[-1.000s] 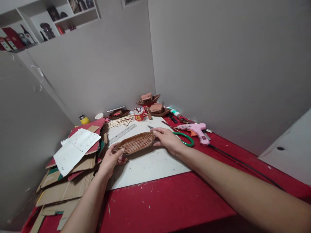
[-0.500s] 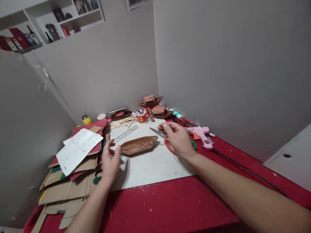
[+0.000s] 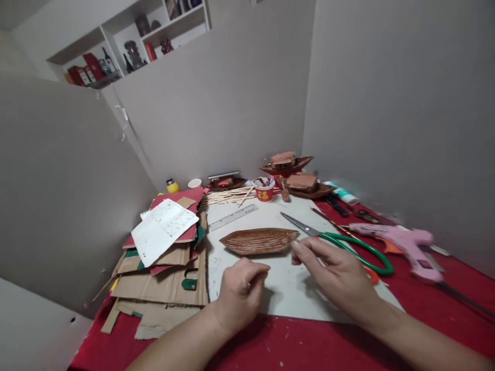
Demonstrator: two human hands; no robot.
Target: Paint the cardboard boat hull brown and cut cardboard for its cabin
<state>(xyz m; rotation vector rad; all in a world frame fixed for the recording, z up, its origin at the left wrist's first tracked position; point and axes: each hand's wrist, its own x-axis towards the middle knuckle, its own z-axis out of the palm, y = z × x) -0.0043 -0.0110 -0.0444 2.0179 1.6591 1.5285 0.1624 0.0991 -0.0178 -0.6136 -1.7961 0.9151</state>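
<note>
A small brown model boat hull (image 3: 259, 242) with ridged stripes inside lies on the white sheet (image 3: 232, 268). My right hand (image 3: 334, 273) is beside the hull's right end, thumb and fingertips pinched together; anything between them is too small to make out. In front of the hull, apart from it, my left hand (image 3: 243, 291) hovers with curled fingers and nothing visible in them. Green- and orange-handled scissors (image 3: 309, 229) lie behind my right hand, which partly covers the handles. A clear ruler (image 3: 233, 217) rests behind the hull.
Stacked cardboard (image 3: 154, 286) with a marked paper (image 3: 164, 232) on top fills the left side. A pink glue gun (image 3: 410, 242) lies on the right, its cord trailing. Finished model boats (image 3: 305, 183), wooden sticks (image 3: 228, 197) and a red cup (image 3: 263, 190) stand at the back.
My left hand has come away from the hull's left end, curling its fingers. My right hand has moved from above the scissors to the hull's right end. The view has shifted left.
</note>
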